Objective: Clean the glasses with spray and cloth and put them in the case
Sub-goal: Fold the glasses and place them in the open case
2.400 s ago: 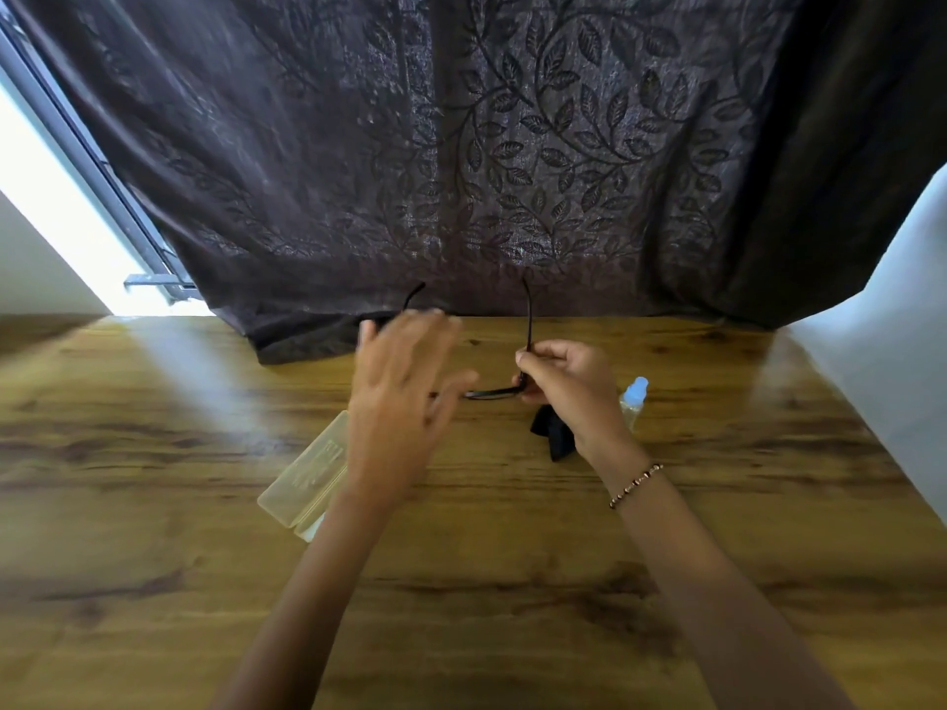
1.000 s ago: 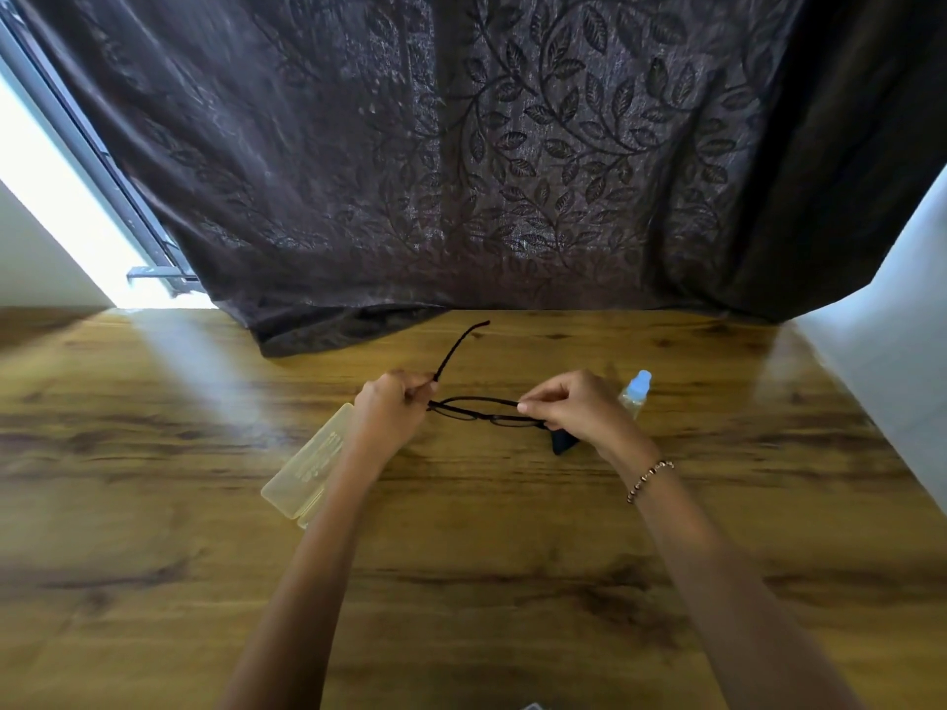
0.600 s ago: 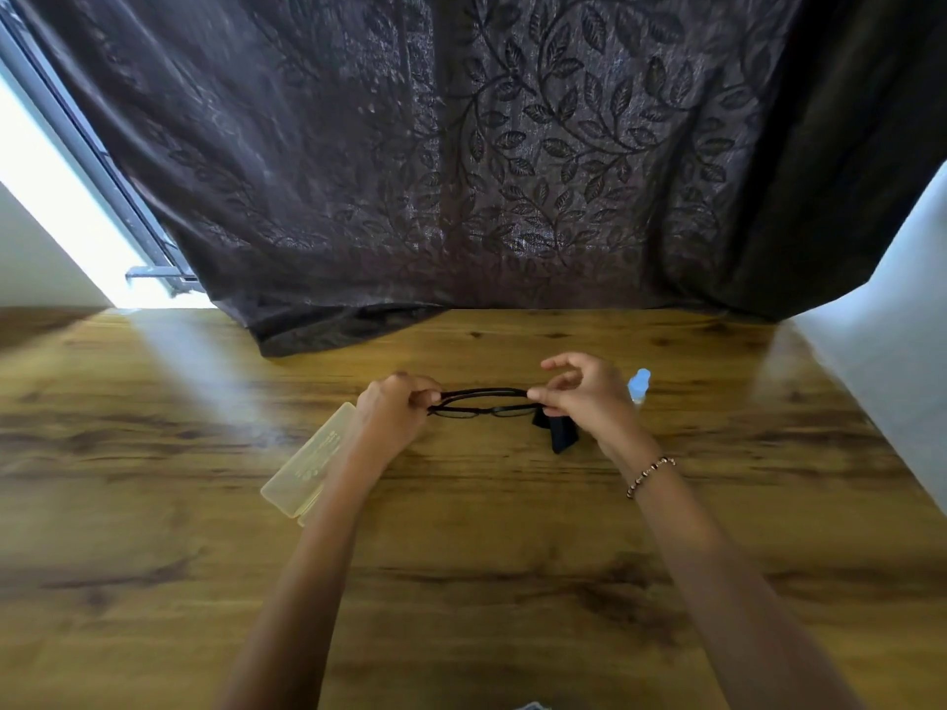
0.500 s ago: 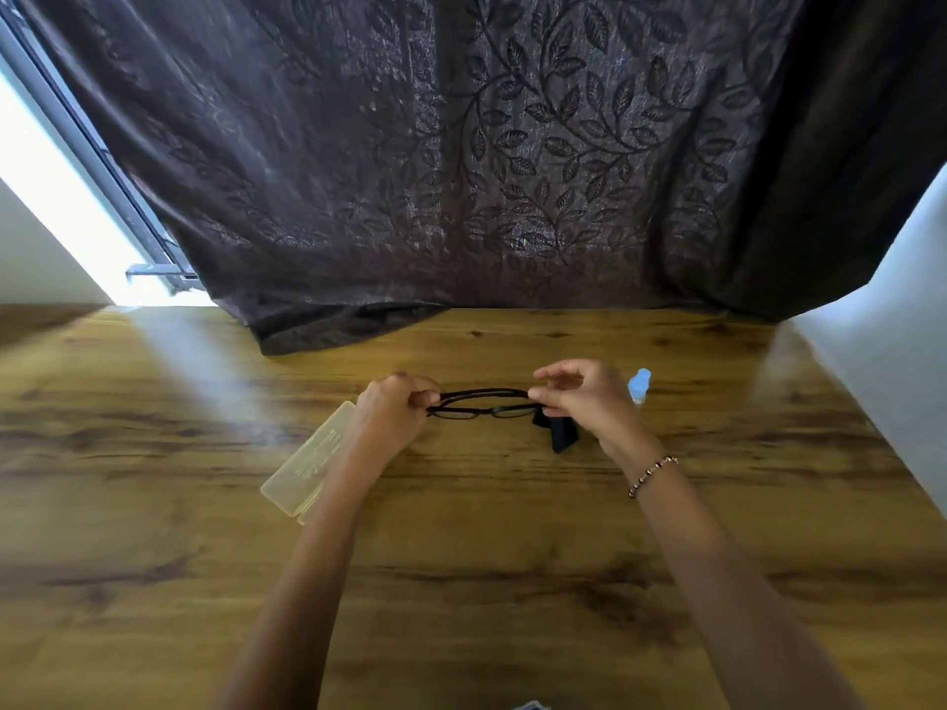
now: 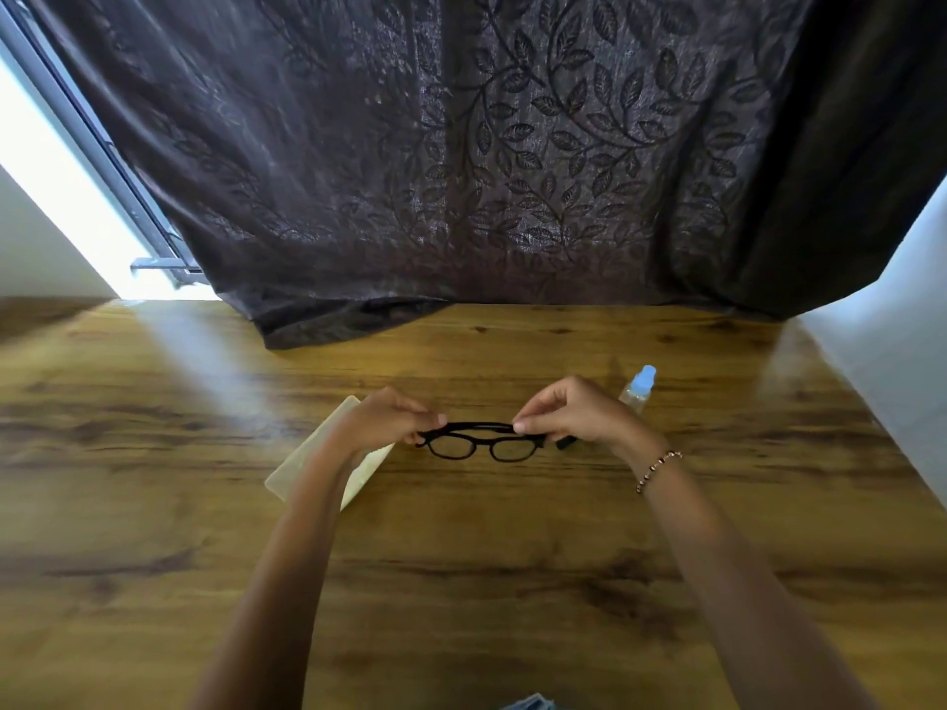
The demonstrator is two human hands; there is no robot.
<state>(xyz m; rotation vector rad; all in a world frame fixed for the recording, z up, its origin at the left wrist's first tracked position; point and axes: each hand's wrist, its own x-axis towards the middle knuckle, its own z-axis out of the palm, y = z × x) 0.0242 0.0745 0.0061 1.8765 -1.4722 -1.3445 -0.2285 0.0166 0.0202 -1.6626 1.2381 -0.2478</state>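
Black-framed glasses (image 5: 479, 443) at frame centre, temples folded. Pinched at either end by left hand (image 5: 382, 420) and right hand (image 5: 576, 415). Above wooden table (image 5: 461, 581).

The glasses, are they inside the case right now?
No, both hands, left and right, hold the glasses above the table, beside the case.

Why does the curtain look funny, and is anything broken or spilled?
Nothing looks broken or spilled. The dark curtain just sags onto the back of the table. The spray bottle lies on its side, dry around it.
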